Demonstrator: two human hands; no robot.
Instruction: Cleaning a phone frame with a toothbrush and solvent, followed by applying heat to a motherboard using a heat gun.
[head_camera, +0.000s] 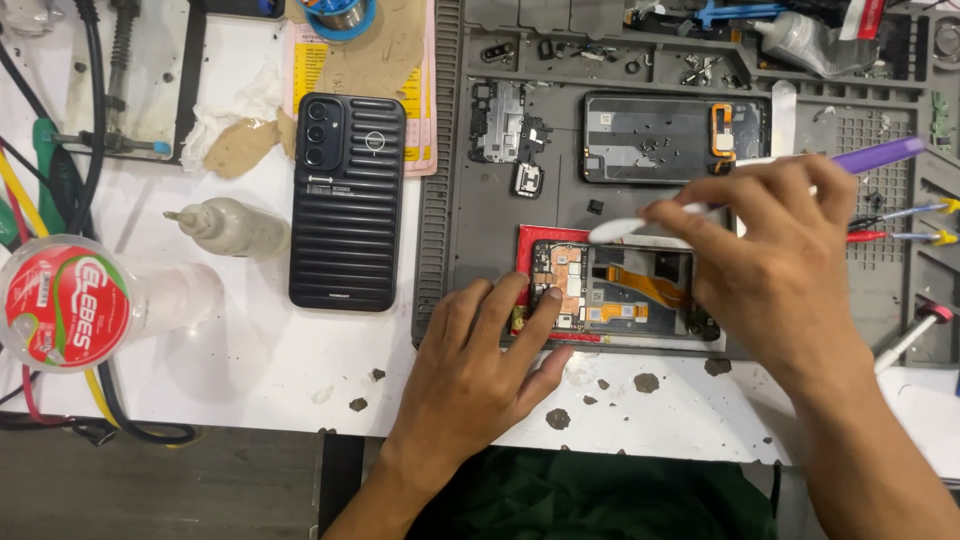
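Observation:
An opened phone (620, 290) with orange flex cables lies on a red pad on the grey work mat (460, 200). My left hand (480, 360) presses its fingers flat on the phone's left end, over the circuit board. My right hand (775, 260) grips a white and purple brush (850, 160), its white head hovering just above the phone's top edge. A detached back panel (670, 140) lies face down further back on the mat.
A black phone in a ribbed case (345, 200) lies left of the mat. A small glue bottle (235, 228) and a round plastic container with a red lid (70, 300) sit at left. Red and blue tweezers (900, 225) lie at right. Small parts fill the mat's rear trays.

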